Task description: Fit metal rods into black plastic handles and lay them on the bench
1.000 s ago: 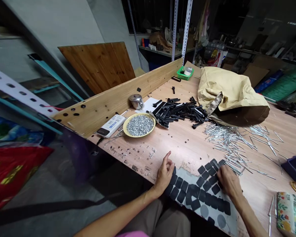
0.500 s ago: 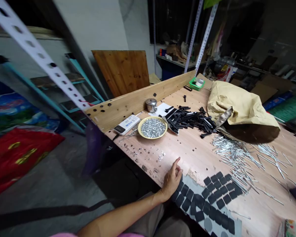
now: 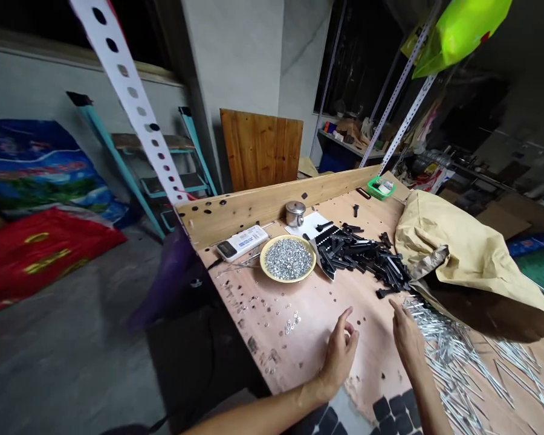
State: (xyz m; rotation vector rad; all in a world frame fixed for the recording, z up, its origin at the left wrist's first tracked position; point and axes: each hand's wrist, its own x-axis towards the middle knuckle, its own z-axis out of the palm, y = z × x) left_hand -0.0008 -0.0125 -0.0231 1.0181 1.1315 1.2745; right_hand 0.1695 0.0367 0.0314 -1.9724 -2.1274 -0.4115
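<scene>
My left hand (image 3: 341, 355) is low over the table, its index finger stretched out and the others loosely bent, with nothing visible in it. My right hand (image 3: 408, 335) reaches forward with the index finger extended; its other fingers are partly hidden, and I see nothing held. Just beyond its fingertip is a heap of black plastic pieces (image 3: 360, 251). Beside it lie many thin metal rods (image 3: 451, 353). A yellow bowl (image 3: 289, 280) full of small silvery metal parts stands ahead of my left hand. Black rounded square pads (image 3: 392, 415) lie near my forearms.
A large brown paper sack (image 3: 462, 248) lies open at the right. A wooden board edge (image 3: 254, 202) borders the far side, with a lidded metal cup (image 3: 295, 213), a white-and-black device (image 3: 242, 243) and a green basket (image 3: 381, 187) near it. Loose nuts (image 3: 292, 323) dot the table.
My right hand has come into view beside the black pieces and rods. The camera view has shifted, so the pads now show lower in the picture. My left hand keeps a similar pose.
</scene>
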